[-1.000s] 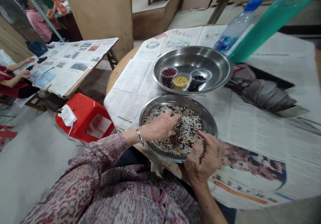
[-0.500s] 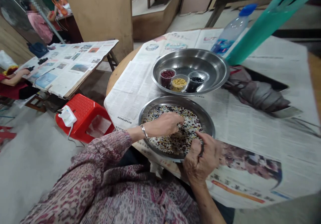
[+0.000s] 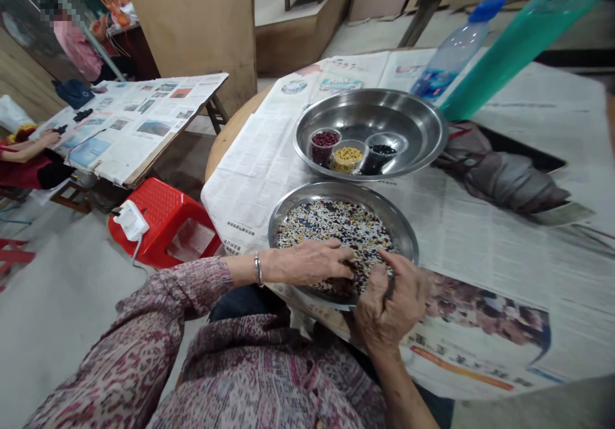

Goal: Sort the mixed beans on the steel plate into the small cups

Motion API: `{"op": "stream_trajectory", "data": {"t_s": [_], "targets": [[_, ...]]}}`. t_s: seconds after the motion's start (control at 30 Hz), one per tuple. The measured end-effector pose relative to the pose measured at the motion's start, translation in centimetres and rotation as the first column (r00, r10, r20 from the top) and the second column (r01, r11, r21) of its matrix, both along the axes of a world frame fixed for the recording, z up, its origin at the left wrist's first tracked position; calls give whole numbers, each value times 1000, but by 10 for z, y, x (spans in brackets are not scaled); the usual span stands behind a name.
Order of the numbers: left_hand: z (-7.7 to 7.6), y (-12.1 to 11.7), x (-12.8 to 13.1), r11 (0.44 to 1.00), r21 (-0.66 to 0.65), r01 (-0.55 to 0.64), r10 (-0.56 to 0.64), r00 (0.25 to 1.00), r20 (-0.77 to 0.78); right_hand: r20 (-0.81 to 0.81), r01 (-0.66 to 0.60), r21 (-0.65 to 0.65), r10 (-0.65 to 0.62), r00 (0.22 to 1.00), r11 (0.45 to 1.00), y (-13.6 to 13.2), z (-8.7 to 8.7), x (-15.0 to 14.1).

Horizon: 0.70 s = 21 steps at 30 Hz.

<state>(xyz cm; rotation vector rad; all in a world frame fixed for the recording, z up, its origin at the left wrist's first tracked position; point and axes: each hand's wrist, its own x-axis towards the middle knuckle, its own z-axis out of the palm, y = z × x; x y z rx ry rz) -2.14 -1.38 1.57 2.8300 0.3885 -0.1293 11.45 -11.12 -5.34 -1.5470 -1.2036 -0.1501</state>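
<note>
A shallow metal basin (image 3: 408, 230) stands nearest me, its bottom spread with mixed white, yellow, dark red and black grains and beans (image 3: 331, 221). My left hand (image 3: 312, 264), a silver bracelet at its wrist, reaches over the basin's near left side. Its fingers are stretched out, with the tips down in the grains. Across the basin's near right rim lies my right hand (image 3: 391, 298), curled over it, thumb and forefinger on the inner side. Its other fingers are partly hidden. Behind stands a larger metal basin (image 3: 413, 121) with cups of red beans (image 3: 325, 139), yellow beans (image 3: 346, 156) and black beans (image 3: 383, 150).
Newspaper (image 3: 480, 237) covers the round table. A water bottle (image 3: 454, 54), a teal object (image 3: 523, 41) and a folded grey umbrella (image 3: 509, 173) lie beyond the basins. Left stand a red stool (image 3: 168, 205) with a white power strip (image 3: 131, 221) and another table (image 3: 158, 105), with people nearby.
My left hand has moved down and toward me, its fingers unfolding from a bunched pose onto the grains. The dark patch of grains is more spread out. My right hand stays at the rim.
</note>
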Motion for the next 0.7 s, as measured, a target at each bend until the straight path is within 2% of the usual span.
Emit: {"op": "stream_trajectory", "data": {"t_s": [0.1,0.17,0.27,0.33,0.47,0.57,0.7], "targets": [[-10,16,13,996,82,-16,11,998,60,4,5,3,-5,1000,1000,0,-1,0],[-14,28,16,984,91,-152,141,983,116,0,5,-5,-5,1000,1000,0,-2,0],[-16,42,11,930,60,-363,344,916,208,-2,9,-10,-9,1000,1000,0,-3,0],[-14,47,4,898,52,-438,417,881,226,3,12,-3,-12,1000,1000,0,-3,1],[-12,47,1,926,35,-376,372,923,96,-6,8,-5,-8,1000,1000,0,-2,1],[-13,43,12,946,-20,-324,325,946,21,-21,5,-8,-5,1000,1000,0,-2,1],[-12,42,25,942,-86,-324,326,946,2,0,9,1,-9,1000,1000,0,-3,1]]}}
